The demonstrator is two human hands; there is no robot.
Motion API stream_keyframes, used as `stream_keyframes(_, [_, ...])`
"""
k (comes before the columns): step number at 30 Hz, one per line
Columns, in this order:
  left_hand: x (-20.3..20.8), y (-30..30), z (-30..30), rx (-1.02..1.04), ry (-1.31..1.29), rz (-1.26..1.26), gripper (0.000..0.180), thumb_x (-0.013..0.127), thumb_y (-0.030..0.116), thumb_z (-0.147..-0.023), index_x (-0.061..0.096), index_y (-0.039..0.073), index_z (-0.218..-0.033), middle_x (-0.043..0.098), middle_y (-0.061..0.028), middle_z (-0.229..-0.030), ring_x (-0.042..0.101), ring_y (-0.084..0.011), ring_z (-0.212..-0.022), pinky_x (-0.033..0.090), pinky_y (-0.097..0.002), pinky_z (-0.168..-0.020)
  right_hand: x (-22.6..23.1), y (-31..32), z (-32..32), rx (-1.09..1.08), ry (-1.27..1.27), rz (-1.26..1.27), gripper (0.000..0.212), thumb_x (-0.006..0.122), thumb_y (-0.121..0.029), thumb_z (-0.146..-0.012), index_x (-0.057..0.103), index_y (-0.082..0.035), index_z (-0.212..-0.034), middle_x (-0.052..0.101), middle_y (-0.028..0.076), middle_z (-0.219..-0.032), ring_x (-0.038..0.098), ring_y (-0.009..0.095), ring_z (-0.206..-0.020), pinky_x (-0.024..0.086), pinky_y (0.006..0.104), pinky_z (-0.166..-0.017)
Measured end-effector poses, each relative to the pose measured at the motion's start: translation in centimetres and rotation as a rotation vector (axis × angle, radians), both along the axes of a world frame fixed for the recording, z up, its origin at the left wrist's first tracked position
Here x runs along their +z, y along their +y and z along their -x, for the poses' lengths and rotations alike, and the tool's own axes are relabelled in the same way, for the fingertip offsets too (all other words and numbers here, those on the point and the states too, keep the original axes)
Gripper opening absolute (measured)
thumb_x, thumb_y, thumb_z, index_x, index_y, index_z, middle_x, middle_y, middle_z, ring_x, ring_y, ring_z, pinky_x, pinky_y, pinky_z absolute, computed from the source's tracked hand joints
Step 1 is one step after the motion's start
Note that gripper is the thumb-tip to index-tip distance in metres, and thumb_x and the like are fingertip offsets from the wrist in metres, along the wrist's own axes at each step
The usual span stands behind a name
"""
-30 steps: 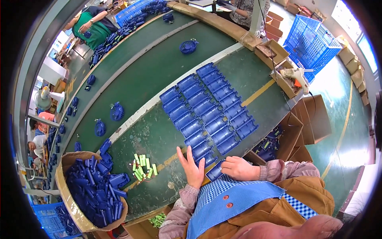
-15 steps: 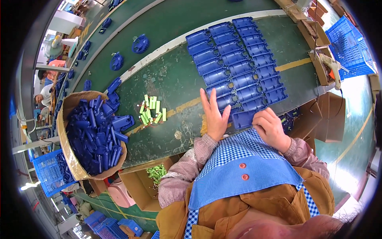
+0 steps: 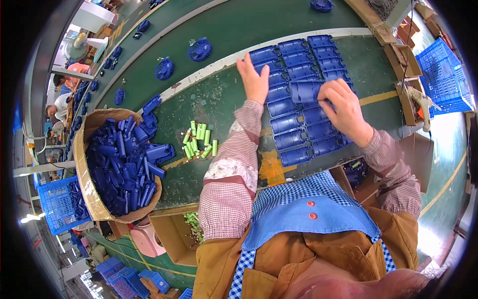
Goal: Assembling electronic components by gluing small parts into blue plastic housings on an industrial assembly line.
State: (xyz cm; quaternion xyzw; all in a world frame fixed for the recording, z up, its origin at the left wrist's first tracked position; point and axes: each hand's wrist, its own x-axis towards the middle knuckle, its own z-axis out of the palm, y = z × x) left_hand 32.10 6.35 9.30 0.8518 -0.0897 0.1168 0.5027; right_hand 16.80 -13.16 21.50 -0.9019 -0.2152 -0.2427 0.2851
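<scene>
Three columns of blue plastic half-shells (image 3: 287,122) lie side by side on the green worktop. My right hand (image 3: 343,107) is closed on the right end of one blue plastic shell (image 3: 304,92), held over the middle column and overlapping its neighbours. My left hand (image 3: 255,80) is open, fingers apart, by the far left corner of the rows; whether it touches a shell there I cannot tell. A small pile of light-green battery cells (image 3: 200,138) with thin wires lies left of my left forearm.
A cardboard box (image 3: 82,164) heaped with blue plastic parts (image 3: 122,169) stands at the left. Beyond the worktop's white edge, a green belt carries round blue fan-like parts (image 3: 199,50). At right are a glue gun (image 3: 422,102), cardboard trays and a blue crate (image 3: 444,74).
Both hands have moved away from my body, across the rows. My right hand has carried a shell from the near edge to over the middle column. My left hand has reached the far left corner.
</scene>
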Motion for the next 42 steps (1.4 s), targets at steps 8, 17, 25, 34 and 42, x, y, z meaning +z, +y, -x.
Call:
stream_keyframes(8, [0.8,-1.5,0.9,-0.016,-0.046,0.083,0.071,0.064,0.003,-0.077,0.026,-0.005,-0.137,0.021,-0.0333,-0.143,0.023,-0.0458,-0.134,0.02,-0.0415,-0.113,-1.9,3.3,-10.3,0.033,-0.064,0.01,0.014,0.065,-0.001,-0.07,0.056,-0.005,-0.08,0.056,0.007,-0.083,0.054,0.027,-0.08,0.046,0.0369,-0.069])
stream_keyframes(17, [7.3,8.6,11.5,-0.141,0.159,-0.204,0.065,0.064,0.009,-0.078,0.033,-0.005,-0.133,0.031,-0.028,-0.139,0.033,-0.0427,-0.129,0.031,-0.0405,-0.108,-7.0,13.0,-18.2,0.166,-0.056,0.141,0.008,0.061,-0.006,-0.074,0.059,-0.006,-0.081,0.058,0.007,-0.084,0.056,0.027,-0.085,0.049,0.0372,-0.072])
stream_keyframes(25, [7.2,19.8,13.0,0.229,-0.033,-0.403,0.045,0.065,0.003,-0.075,0.049,0.0,-0.117,0.049,-0.0192,-0.118,0.048,-0.0378,-0.11,0.04,-0.0427,-0.096,-9.5,12.8,-17.6,0.228,0.029,0.246,0.014,0.058,0.0,-0.071,0.058,-0.004,-0.085,0.055,0.013,-0.086,0.053,0.031,-0.088,0.046,0.0393,-0.082])
stream_keyframes(34, [5.5,24.2,9.9,0.405,0.157,-0.663,0.042,0.069,0.025,-0.077,0.057,0.005,-0.112,0.061,-0.0159,-0.103,0.056,-0.0353,-0.097,0.045,-0.0453,-0.083,-3.7,11.2,-13.0,0.326,0.059,0.154,0.029,0.066,0.005,-0.064,0.057,-0.003,-0.09,0.055,0.011,-0.092,0.052,0.031,-0.091,0.046,0.0383,-0.081])
stream_keyframes(42, [3.5,21.9,8.9,0.243,0.274,-0.714,0.045,0.075,0.022,-0.07,0.056,0.008,-0.108,0.055,-0.0161,-0.104,0.054,-0.0359,-0.098,0.046,-0.045,-0.084,-0.6,8.1,-6.7,0.388,0.144,0.123,0.027,0.064,0.007,-0.064,0.056,-0.001,-0.089,0.054,0.014,-0.092,0.052,0.034,-0.089,0.045,0.0402,-0.079])
